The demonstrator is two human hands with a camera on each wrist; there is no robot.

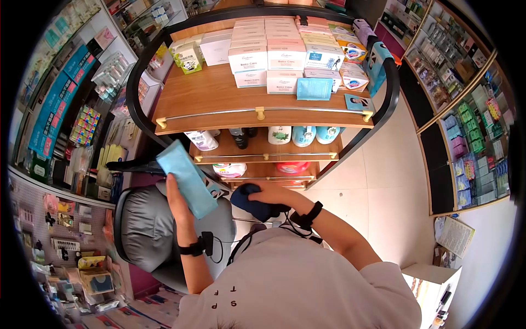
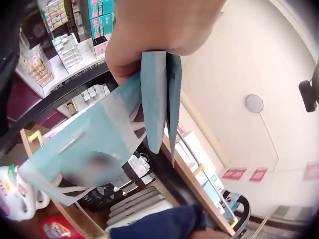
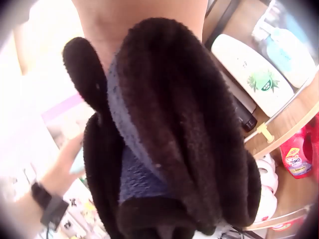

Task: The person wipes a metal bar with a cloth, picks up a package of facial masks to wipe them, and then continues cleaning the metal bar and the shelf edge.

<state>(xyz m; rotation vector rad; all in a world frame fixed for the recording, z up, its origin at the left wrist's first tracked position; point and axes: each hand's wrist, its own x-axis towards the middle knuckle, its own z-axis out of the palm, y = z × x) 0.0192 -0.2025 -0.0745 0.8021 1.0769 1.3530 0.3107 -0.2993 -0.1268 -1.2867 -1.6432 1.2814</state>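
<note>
My left hand [image 1: 176, 198] grips flat light-blue packets [image 1: 189, 181], raised over the grey chair at the left. In the left wrist view more than one blue packet [image 2: 153, 99] shows, splayed apart below the hand. Bunched in my right hand [image 1: 275, 196] is a dark navy cloth [image 1: 253, 204], held in front of the body. Its thick, fuzzy folds fill the middle of the right wrist view and hide most of the fingers. Another blue packet [image 1: 314, 89] leans against the boxes on the top shelf, and a small blue packet [image 1: 359, 102] lies to its right.
A wooden shelf unit [image 1: 208, 101] stands ahead, with stacked white boxes [image 1: 247, 59] on top and bottles [image 1: 279, 135] below. The grey chair [image 1: 153, 225] is close at the left. Glass display cases [image 1: 471, 131] line the right side, beyond the tiled floor [image 1: 378, 181].
</note>
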